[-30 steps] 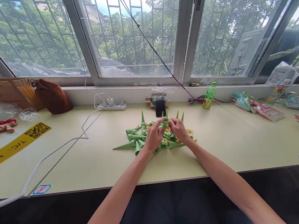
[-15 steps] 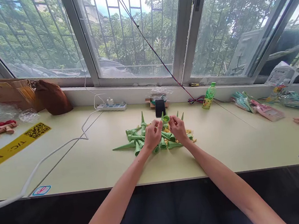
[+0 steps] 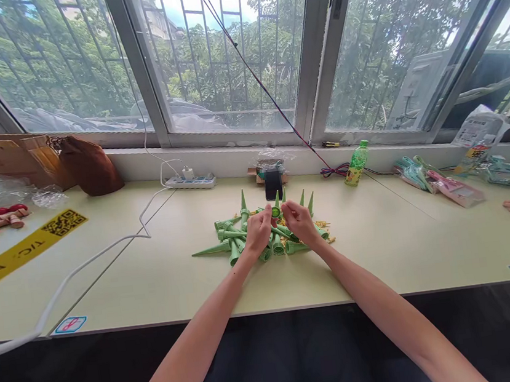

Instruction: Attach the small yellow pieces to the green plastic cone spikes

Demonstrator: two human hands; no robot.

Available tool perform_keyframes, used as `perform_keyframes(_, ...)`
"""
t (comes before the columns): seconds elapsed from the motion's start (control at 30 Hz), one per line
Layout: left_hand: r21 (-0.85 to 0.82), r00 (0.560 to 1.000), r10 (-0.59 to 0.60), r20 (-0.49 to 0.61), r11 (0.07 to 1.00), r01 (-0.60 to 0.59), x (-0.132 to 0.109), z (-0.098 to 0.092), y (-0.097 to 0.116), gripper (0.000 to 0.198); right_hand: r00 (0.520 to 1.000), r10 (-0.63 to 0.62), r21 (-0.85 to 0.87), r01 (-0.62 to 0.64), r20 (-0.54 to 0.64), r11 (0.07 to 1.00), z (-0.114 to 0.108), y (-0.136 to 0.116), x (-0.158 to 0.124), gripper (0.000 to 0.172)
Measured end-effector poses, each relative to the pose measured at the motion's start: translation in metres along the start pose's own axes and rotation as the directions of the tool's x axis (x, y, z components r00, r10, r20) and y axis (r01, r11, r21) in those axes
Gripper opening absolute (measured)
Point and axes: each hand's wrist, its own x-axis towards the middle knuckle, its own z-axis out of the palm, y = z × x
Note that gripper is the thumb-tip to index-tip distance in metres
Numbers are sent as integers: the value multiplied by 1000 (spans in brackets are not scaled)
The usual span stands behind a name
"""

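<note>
Head view shows your left hand (image 3: 259, 232) pinching a small, round, green plastic piece (image 3: 275, 212), hollow end towards you, above the one o'clock side of a heap of green plastic spikes (image 3: 237, 233) on the pale yellow worktop (image 3: 408, 228). Your right hand (image 3: 301, 222) has its fingers bunched at the piece's three o'clock; whether they grip anything is unclear. You seem mid-way through working on the piece, which calls for a steady left hold and careful right-hand alignment.
</note>
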Motion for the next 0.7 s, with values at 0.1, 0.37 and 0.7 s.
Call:
perform_keyframes(0.1, 28, 1000, 25, 4, 999, -25, 0, -1, -1, 63, 1000, 13, 12, -13, -6, 1000, 0, 0, 0, 39)
perform_keyframes(0.37, 36, 995, 74, 60, 996, -76, -3, -3, 5, 52, 999, 33, 39, -33, -8, 999, -2, -2, 1, 38)
perform_keyframes(0.7, 46, 982, 154, 110, 986, -160, -4, -2, 3, 37, 998, 52, 16, -52, -46, 999, -3, -4, 2, 40)
